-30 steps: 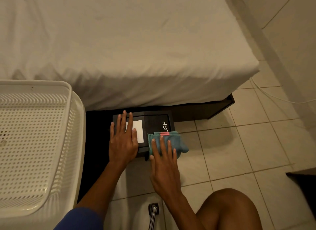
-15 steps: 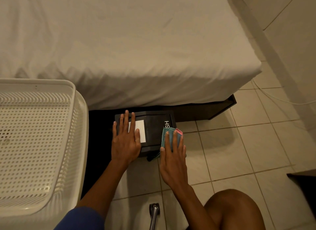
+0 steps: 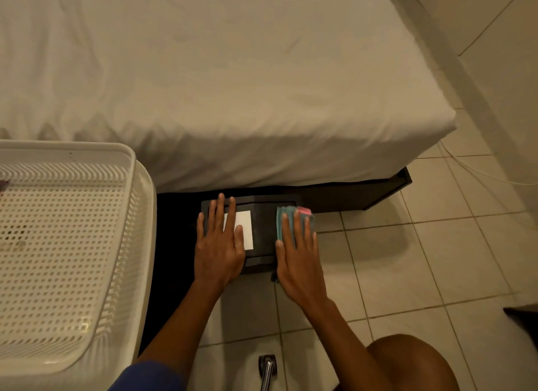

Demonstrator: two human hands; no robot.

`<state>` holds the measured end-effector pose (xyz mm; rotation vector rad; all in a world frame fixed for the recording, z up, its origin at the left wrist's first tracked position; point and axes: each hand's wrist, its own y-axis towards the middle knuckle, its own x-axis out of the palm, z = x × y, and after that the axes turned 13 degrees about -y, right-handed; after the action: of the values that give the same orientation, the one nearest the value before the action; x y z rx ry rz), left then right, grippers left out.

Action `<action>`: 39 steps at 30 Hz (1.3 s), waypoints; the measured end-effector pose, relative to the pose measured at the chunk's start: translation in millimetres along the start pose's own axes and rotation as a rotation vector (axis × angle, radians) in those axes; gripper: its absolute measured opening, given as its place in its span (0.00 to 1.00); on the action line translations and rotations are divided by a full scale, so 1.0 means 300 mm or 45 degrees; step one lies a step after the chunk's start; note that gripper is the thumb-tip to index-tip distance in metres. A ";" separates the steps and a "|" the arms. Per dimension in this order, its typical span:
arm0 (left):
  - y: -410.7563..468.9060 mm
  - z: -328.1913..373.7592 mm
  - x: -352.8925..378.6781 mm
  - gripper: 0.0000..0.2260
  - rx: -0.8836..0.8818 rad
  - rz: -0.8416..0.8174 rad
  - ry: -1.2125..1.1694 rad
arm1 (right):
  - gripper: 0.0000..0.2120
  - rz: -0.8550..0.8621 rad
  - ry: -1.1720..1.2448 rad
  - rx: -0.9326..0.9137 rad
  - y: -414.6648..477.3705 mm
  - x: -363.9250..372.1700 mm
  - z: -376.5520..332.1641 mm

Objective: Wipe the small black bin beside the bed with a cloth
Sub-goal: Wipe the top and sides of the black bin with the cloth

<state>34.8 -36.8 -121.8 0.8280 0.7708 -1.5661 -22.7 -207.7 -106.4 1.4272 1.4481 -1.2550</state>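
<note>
Black plastic is showing between the two hands: the small black bin (image 3: 262,230) is sitting on the floor against the dark base of the bed (image 3: 233,85), its flat lid facing up. The left hand (image 3: 219,245) is lying flat on the lid with fingers spread and extended, partly covering a white rectangular label (image 3: 244,229) that is sticking out from under its index finger and thumb. The right hand (image 3: 297,254) is pressing flat, fingers straight and close together, on a folded teal cloth (image 3: 283,220) at the bin's right edge; the cloth is peeking out beyond the fingertips, and a pink tag (image 3: 304,211) is showing at its far corner. Neither hand is curling around anything; both are open and pushing down. To the left of the left hand a white perforated plastic basket (image 3: 139,216) is standing just beside the dark gap next to the bin. Right of the right hand, pale floor tiles (image 3: 407,259) are spreading out. Near the wrists, a metal handle (image 3: 267,370) is poking in from the bottom edge, and a bare knee (image 3: 407,361) is bending at the lower right.
</note>
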 end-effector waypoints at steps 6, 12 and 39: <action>0.001 -0.001 0.001 0.28 0.018 -0.007 0.004 | 0.28 0.018 -0.025 0.059 -0.006 0.022 -0.002; 0.005 -0.005 0.000 0.28 0.009 -0.012 0.012 | 0.28 0.026 -0.030 0.047 0.186 -0.013 0.010; 0.001 0.002 0.007 0.27 -0.011 0.020 0.022 | 0.28 0.034 0.172 0.258 -0.116 0.047 0.002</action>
<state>34.8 -38.5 -123.4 0.8402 0.7815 -1.5427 -58.7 -201.3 -115.1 1.6890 1.4164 -1.3415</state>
